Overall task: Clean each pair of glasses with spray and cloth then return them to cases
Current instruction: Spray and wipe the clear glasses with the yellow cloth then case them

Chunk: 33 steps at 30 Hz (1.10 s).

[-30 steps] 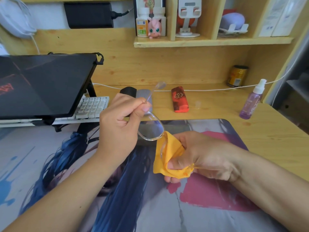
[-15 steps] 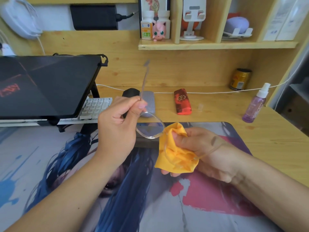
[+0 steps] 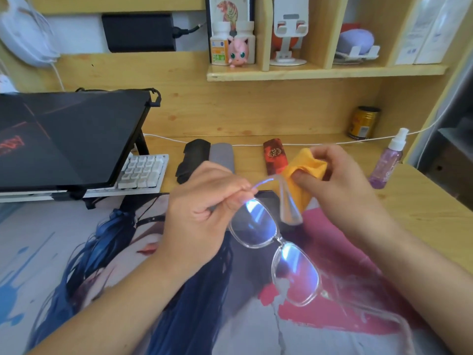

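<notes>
- Pinching one corner of the glasses [image 3: 275, 248], your left hand [image 3: 202, 216] has its fingers curled tight near the hinge.
- Your right hand [image 3: 343, 183] pinches the yellow cloth [image 3: 305, 166] around one arm of the glasses, with your thumb pressing on the cloth.
- You hold the glasses up in the air, above the desk mat [image 3: 76, 265], between your two hands.
- The frame is clear, see-through plastic. Both lenses shine blue-white where light hits them.
- One lens sits close to your left hand. The other hangs lower, nearer to you.
- The other arm of the glasses trails down toward your right forearm.
- Three cases lie side by side at the back of the desk: a black case [image 3: 192, 160], a grey case [image 3: 221, 156] and a red case [image 3: 275, 156].
- The red case has a small round gold mark, too small to read.
- The purple spray bottle [image 3: 387, 161] stands to the right, well apart from your hands.
- A gold can [image 3: 362, 123] stands behind the bottle. Its label is too blurry to read.
</notes>
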Each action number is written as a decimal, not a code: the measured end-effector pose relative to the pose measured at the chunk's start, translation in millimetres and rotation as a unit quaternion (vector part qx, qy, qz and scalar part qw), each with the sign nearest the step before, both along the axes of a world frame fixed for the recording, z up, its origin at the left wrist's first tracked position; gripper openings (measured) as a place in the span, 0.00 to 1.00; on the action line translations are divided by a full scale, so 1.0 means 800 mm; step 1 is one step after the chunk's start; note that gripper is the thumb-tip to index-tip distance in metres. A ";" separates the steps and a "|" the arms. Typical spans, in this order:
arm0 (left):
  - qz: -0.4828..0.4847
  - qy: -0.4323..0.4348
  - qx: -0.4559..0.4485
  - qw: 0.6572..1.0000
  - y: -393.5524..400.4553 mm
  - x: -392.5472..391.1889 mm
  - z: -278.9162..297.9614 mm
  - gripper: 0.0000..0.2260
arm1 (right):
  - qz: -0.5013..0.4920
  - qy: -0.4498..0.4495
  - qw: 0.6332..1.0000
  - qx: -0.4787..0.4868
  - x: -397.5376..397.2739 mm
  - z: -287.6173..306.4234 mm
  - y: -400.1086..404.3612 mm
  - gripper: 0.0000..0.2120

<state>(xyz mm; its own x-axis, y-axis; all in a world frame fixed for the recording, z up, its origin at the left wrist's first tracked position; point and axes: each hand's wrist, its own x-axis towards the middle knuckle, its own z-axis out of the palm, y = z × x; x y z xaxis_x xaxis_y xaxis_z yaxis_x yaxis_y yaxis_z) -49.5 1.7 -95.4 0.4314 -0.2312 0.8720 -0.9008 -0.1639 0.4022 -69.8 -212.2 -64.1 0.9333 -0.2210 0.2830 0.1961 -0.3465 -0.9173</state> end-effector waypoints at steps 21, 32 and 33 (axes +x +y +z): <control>0.011 -0.014 0.057 0.998 -0.002 -0.004 0.002 0.06 | 0.429 0.243 0.837 0.237 -0.033 -0.010 0.029 0.11; -0.054 0.013 0.066 0.996 -0.010 -0.005 -0.001 0.08 | 0.421 0.278 0.847 0.170 -0.037 -0.005 0.030 0.12; -0.053 0.018 0.064 0.996 -0.011 -0.005 -0.002 0.09 | 0.405 0.271 0.858 0.163 -0.039 -0.004 0.034 0.11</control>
